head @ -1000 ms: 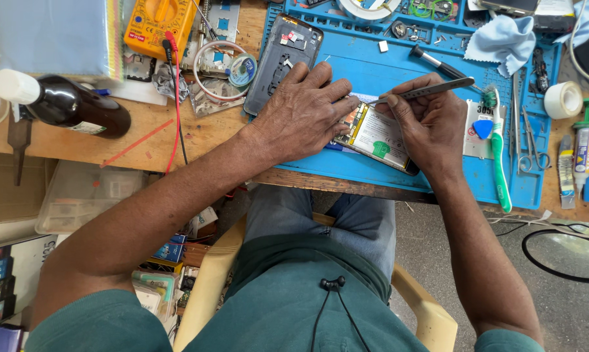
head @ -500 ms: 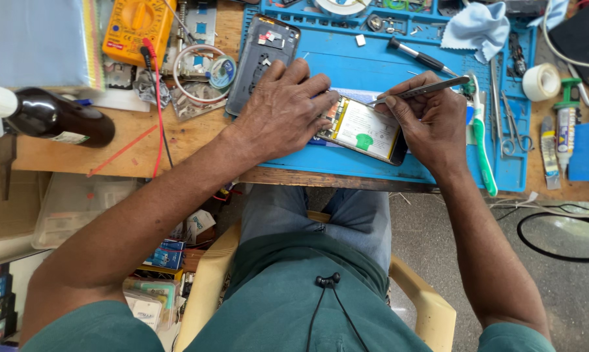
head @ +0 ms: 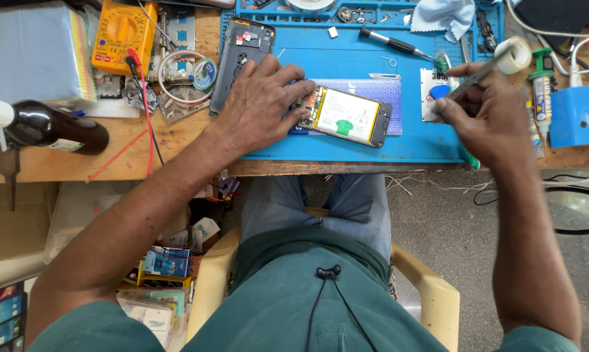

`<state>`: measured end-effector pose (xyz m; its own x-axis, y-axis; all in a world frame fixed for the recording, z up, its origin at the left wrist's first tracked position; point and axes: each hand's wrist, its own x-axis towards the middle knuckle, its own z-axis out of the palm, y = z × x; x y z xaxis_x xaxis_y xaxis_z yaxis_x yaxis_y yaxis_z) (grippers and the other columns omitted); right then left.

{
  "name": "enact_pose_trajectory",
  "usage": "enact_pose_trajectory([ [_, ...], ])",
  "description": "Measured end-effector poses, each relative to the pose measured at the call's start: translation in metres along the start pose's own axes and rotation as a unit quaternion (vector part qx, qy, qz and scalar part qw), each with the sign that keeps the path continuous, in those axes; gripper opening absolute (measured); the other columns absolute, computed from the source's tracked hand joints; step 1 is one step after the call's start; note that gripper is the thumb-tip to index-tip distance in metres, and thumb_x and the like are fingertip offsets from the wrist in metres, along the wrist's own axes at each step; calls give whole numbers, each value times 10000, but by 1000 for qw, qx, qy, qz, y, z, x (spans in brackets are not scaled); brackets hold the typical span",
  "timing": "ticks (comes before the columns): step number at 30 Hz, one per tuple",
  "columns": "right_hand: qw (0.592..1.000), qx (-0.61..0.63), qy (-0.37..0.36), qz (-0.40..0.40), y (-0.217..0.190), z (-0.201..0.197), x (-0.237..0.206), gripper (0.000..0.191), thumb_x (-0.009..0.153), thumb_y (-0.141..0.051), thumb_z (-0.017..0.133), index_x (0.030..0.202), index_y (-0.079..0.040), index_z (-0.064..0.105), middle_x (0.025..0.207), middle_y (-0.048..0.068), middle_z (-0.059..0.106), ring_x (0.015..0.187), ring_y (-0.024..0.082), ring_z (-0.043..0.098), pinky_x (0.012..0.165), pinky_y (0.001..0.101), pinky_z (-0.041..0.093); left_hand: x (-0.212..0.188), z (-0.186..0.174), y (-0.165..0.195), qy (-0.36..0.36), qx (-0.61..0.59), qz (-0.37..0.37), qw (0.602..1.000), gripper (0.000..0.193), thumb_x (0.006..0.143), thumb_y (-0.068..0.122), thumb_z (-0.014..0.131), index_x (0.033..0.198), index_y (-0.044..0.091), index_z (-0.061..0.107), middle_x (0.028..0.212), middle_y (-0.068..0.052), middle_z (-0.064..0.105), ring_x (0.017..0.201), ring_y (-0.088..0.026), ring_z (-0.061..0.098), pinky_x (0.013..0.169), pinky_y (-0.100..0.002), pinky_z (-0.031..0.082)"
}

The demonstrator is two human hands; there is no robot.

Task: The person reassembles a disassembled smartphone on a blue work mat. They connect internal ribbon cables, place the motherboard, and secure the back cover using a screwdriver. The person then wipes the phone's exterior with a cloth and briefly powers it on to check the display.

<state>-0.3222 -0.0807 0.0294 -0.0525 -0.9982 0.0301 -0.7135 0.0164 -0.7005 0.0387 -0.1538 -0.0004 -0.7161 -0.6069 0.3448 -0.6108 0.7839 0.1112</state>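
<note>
Opened-up phone [head: 344, 117] lying flat on the blue work mat [head: 346, 72], back off, white-labelled battery facing up with a green sticker on it. Sits on a pale blue sheet, angled a bit, dark bottom end pointing toward the right hand. Pinned down at its top end by the left hand [head: 262, 101]: fingers spread flat, fingertips pressing on the phone's edge, not wrapped around anything.

Just above that left hand, touching the knuckle side: the removed dark back cover [head: 242, 52], inside face up. Further out past the wrist, off the mat on the bare wood: coil of wire and a small round tin [head: 204, 73], then a yellow multimeter [head: 122, 29] with red lead trailing down, then a dark bottle [head: 53, 128] on its side near the desk edge.

Right hand [head: 483, 114] well clear of the phone, lifted over the mat's right edge, clenched around a slim metal tool [head: 480, 77], looks like tweezers, tip hard to make out. Green-handled brush [head: 445, 65] poking out from under that fist. Beyond the tool tip: roll of white tape [head: 515, 53]. Up-left of the grip: black-handled screwdriver [head: 389, 42] lying loose on the mat, and a crumpled light blue cloth [head: 443, 14] at the top.
</note>
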Motion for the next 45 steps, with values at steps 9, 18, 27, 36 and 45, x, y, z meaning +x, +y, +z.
enact_pose_trajectory([
  [9,940,-341,21,7,-31,7,-24,464,1021,-402,773,1364,-106,673,997,125,764,861,255,730,796,409,570,5,-10,-12,-73,-103,-20,992,894,726,427,909,1450,61,535,1365,-98,621,1240,-329,501,1039,-485,419],
  [18,956,-167,-11,-242,-55,62,-1,491,948,-289,786,1356,-32,695,1156,193,685,1062,320,647,922,442,524,-6,-11,4,12,-137,11,990,946,719,267,935,1510,52,463,1415,-134,561,1267,-326,551,1111,-440,452],
  [27,939,287,-189,7,-28,66,39,326,957,-166,738,1213,36,726,1016,74,761,839,80,667,739,231,531,-8,-8,13,34,-505,-112,855,858,892,158,820,1581,83,314,1283,-178,615,1098,-262,654,789,-361,641],
  [36,866,-247,119,-418,-81,56,-35,600,676,-373,846,1189,-87,726,1212,101,718,1111,291,680,923,423,536,-1,12,36,24,-757,-276,591,683,991,74,616,1596,73,299,934,-164,744,653,-172,758,513,-245,611],
  [45,849,-229,174,-443,-61,65,-35,376,911,13,793,1267,-97,746,1279,61,726,1195,236,696,978,379,560,-10,-19,52,125,-404,-98,901,607,982,257,772,1505,177,476,1312,-124,599,1107,-250,619,920,-398,585],
])
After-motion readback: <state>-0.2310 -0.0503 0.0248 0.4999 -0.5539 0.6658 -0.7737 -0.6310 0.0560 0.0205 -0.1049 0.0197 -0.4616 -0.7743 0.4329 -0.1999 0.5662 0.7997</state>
